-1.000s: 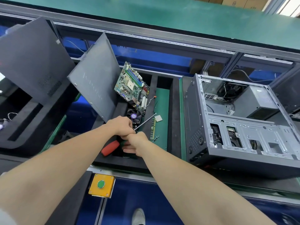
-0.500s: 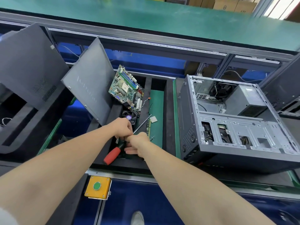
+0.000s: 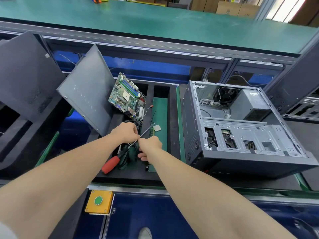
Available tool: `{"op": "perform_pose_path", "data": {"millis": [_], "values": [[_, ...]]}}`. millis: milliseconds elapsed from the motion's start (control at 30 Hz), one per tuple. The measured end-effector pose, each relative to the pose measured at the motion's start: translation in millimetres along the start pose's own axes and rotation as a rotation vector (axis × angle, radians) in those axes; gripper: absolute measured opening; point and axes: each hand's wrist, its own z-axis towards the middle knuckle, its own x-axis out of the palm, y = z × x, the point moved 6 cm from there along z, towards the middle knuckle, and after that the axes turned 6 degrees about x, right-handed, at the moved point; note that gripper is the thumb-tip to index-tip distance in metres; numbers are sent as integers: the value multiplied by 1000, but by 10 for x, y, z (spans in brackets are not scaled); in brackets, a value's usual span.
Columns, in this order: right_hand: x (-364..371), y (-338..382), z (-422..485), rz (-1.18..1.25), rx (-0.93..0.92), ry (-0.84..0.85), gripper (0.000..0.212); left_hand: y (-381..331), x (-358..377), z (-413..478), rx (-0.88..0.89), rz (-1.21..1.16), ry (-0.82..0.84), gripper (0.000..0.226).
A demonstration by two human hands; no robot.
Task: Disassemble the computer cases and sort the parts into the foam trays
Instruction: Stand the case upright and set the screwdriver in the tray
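A worker's left hand (image 3: 126, 132) and right hand (image 3: 149, 145) are meeting over the near end of the foam tray (image 3: 127, 175), fingers curled at the shaft of a screwdriver (image 3: 111, 163) whose red handle is lying on the foam; whether they are pinching the shaft or some small part cannot be told, as the knuckles are hiding it. Parts are sitting sorted in the tray: a motherboard (image 3: 127, 97) is leaning in 1 slot; a RAM stick (image 3: 152, 131) and a chip (image 3: 157, 128) are lying on the green strip (image 3: 160, 107) just beside the hands; a panel (image 3: 88, 94) is standing tilted at the tray's left. The case (image 3: 241, 135), open side up, is lying just right of the tray, its power supply (image 3: 250, 104) and rear fan (image 3: 226, 95) not yet removed. The step appears to be handling a small item over the tray; the worker is best served keeping both hands low above the slot, so anything slipping is landing in foam, and keeping the screwdriver tip clear of motherboard and chip. A yellow button box (image 3: 98, 201) is sitting at the bench edge.
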Motion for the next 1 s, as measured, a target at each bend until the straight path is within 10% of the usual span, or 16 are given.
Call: {"op": "perform_pose_path", "data": {"millis": [633,1000], "values": [[-2326,940,-263,49,-531,-482,14,-2190,-442,261,300,-425,-541,17],[-3950,367,352,-460,-494,-532,17,-3547,417,594,316,17,-310,44]]}}
